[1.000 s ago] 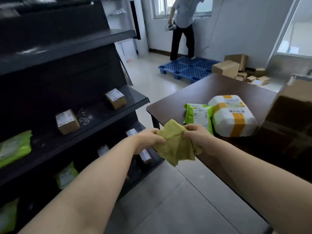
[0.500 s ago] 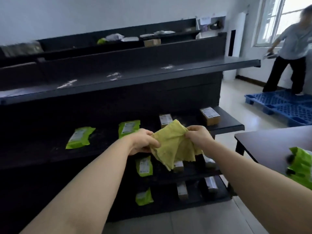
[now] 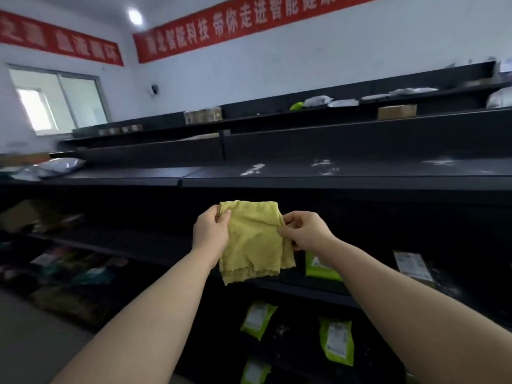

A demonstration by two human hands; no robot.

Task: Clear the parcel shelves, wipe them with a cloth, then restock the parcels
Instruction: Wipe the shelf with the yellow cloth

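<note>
Both hands up at chest height in front of the dark shelves (image 3: 304, 176), sharing one yellow-green cloth (image 3: 253, 242). Left hand (image 3: 211, 234) closed on the cloth's upper left corner, thumb over the front, fingers tucked behind. Right hand (image 3: 306, 231) pinching the right edge a bit lower down, thumb and fingertips shut on the fabric, other fingers curled. Cloth hanging folded and slack between the two hands, top edge stretched roughly level, frayed bottom edge dangling below both wrists, not touching any shelf. Straight behind it, a long shelf board with white dusty smears (image 3: 322, 166) and nothing else on that stretch; grey bags (image 3: 59, 164) at its far left end. Higher up, more grey bags (image 3: 317, 101) and a couple of brown boxes (image 3: 396, 111), pretty blurry. Lower down, green parcels: one (image 3: 318, 266) just under the right wrist, partly hidden by the cloth, two more (image 3: 257, 318) (image 3: 336, 339) on the shelf below, and another (image 3: 255, 371) at the bottom edge. Flat labelled parcel (image 3: 412, 266) off to the right on the same level as the first green one. Red banners (image 3: 243, 20) on the wall, window (image 3: 58, 101) at left.
</note>
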